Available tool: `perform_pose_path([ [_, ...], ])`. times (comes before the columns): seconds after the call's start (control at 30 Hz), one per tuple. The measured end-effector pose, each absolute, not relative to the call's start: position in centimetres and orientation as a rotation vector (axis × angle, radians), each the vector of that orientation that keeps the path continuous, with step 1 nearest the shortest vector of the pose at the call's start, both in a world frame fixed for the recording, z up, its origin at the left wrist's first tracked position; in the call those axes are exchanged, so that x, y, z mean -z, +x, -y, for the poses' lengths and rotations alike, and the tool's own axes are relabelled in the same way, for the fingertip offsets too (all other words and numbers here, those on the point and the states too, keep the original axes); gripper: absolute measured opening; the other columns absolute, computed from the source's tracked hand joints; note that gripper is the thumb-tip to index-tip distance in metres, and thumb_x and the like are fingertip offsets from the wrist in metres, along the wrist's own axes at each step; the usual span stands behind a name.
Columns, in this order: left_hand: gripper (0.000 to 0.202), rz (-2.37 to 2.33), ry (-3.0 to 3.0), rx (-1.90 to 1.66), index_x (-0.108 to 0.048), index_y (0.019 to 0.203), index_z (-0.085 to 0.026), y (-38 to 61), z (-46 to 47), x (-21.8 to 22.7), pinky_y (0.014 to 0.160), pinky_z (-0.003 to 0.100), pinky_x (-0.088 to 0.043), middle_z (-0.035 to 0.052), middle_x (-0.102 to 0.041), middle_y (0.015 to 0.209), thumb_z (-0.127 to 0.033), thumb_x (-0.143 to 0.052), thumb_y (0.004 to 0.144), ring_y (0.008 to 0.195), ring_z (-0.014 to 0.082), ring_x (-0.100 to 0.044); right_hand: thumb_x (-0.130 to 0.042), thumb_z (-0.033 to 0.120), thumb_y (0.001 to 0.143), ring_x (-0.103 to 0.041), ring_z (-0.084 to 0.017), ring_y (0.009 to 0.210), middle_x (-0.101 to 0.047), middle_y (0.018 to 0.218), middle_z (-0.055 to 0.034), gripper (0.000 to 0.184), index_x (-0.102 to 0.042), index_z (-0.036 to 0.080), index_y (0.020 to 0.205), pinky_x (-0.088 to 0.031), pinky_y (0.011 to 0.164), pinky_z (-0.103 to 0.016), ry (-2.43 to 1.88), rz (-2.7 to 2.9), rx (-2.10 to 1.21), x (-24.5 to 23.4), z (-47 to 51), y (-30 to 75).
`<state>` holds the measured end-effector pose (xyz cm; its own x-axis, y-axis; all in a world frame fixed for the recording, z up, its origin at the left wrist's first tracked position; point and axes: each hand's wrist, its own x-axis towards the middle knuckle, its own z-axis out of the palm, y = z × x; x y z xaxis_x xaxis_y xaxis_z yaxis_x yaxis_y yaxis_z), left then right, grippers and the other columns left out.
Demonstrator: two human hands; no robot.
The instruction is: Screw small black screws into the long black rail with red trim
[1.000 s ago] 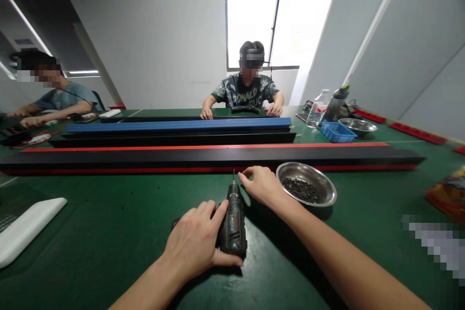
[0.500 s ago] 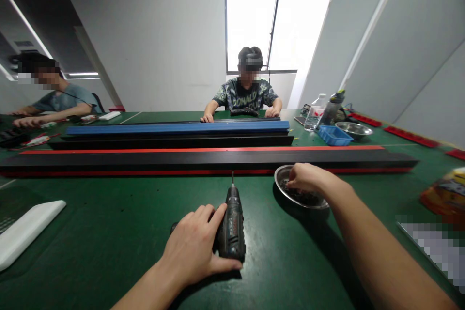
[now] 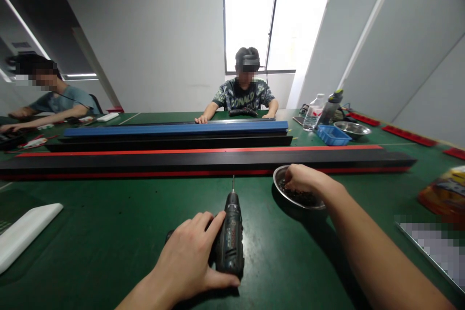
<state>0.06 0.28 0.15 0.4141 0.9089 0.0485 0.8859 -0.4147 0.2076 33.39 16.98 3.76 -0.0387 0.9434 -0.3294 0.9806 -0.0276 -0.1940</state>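
Note:
My left hand (image 3: 189, 256) is wrapped round a black cordless screwdriver (image 3: 229, 232) that lies on the green table (image 3: 109, 232), its bit pointing away from me at a long black and red rail (image 3: 203, 161). My right hand (image 3: 303, 178) reaches into a steel bowl (image 3: 281, 174) of small dark screws, fingers curled down among them. Whether a screw is pinched between them I cannot see.
Beyond the near rail lies a blue and black rail (image 3: 178, 131). A person (image 3: 241, 89) sits across the table, another person (image 3: 47, 97) at the far left. A blue tray (image 3: 332, 135), a second steel bowl (image 3: 352, 129) and bottles (image 3: 321, 109) stand at the back right. A white flat object (image 3: 25, 232) lies at my left.
My right hand left the screwdriver's tip and moved right into the steel bowl, where it now stays. My left hand still grips the screwdriver.

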Motion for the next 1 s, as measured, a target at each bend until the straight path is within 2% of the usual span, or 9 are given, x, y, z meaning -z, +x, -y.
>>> perform_pose_path([
  [0.1,0.113,-1.608,2.511,-0.225,-0.051,0.151,-0.024,0.1,-0.1,-0.1,0.098,0.051,-0.055,0.0122,-0.065,0.13,-0.075,-0.09,0.058,0.11,0.035,-0.066,-0.078,0.015,0.075,-0.068,-0.02,0.058,-0.075,0.069,-0.0094,0.006,-0.08,0.017,0.07,-0.045,0.057,-0.027,2.133,-2.144,0.608,-4.1,-17.1,33.8],
  [0.2,0.114,-1.598,2.514,-0.215,-0.051,0.151,-0.026,0.1,0.0,0.0,0.099,0.051,-0.055,0.0122,-0.066,0.131,-0.078,-0.089,0.058,0.111,0.0352,-0.066,-0.081,0.02,0.072,-0.071,-0.022,0.064,-0.076,0.072,-0.0097,0.002,-0.082,0.018,0.074,-0.046,0.058,-0.027,2.169,-2.182,0.582,-4.0,-17.4,34.2],
  [0.33,0.116,-1.583,2.512,-0.183,-0.051,0.152,-0.024,0.2,0.1,-0.2,0.099,0.052,-0.055,0.0135,-0.066,0.132,-0.079,-0.089,0.058,0.112,0.0367,-0.066,-0.084,0.024,0.069,-0.073,-0.023,0.069,-0.078,0.08,-0.0105,0.013,-0.085,0.02,0.082,-0.048,0.061,-0.027,2.154,-2.225,0.498,-3.2,-17.7,34.2],
  [0.53,0.115,-1.589,2.522,-0.183,-0.052,0.151,-0.024,0.1,0.1,-0.3,0.1,0.052,-0.055,0.0133,-0.066,0.132,-0.079,-0.089,0.057,0.113,0.0369,-0.067,-0.073,0.016,0.08,-0.073,-0.023,0.073,-0.081,0.089,-0.0135,0.015,-0.085,0.019,0.087,-0.045,0.06,-0.027,2.074,-2.203,0.449,-2.8,-17.7,33.4],
  [0.73,0.115,-1.571,2.532,-0.195,-0.051,0.152,-0.023,0.0,0.1,-0.1,0.1,0.051,-0.055,0.0137,-0.066,0.133,-0.078,-0.089,0.058,0.113,0.0366,-0.066,-0.073,0.019,0.084,-0.074,-0.024,0.075,-0.08,0.087,-0.0141,0.012,-0.085,0.019,0.084,-0.047,0.062,-0.028,2.112,-2.214,0.438,-4.1,-17.3,33.5],
  [0.87,0.115,-1.572,2.536,-0.202,-0.05,0.152,-0.022,-0.1,0.1,-0.1,0.1,0.052,-0.055,0.0144,-0.066,0.133,-0.077,-0.089,0.059,0.114,0.0372,-0.066,-0.08,0.026,0.083,-0.075,-0.027,0.083,-0.08,0.093,-0.015,0.009,-0.086,0.02,0.087,-0.05,0.071,-0.031,2.217,-2.309,0.251,-4.9,-17.1,33.3],
  [1.0,0.115,-1.56,2.53,-0.193,-0.05,0.152,-0.023,-0.1,0.1,-0.2,0.101,0.052,-0.055,0.0144,-0.066,0.134,-0.078,-0.089,0.059,0.115,0.0374,-0.066,-0.074,0.027,0.091,-0.076,-0.026,0.091,-0.082,0.097,-0.0135,0.014,-0.087,0.021,0.093,-0.052,0.082,-0.03,2.295,-2.55,0.223,-5.4,-16.8,31.1],
])
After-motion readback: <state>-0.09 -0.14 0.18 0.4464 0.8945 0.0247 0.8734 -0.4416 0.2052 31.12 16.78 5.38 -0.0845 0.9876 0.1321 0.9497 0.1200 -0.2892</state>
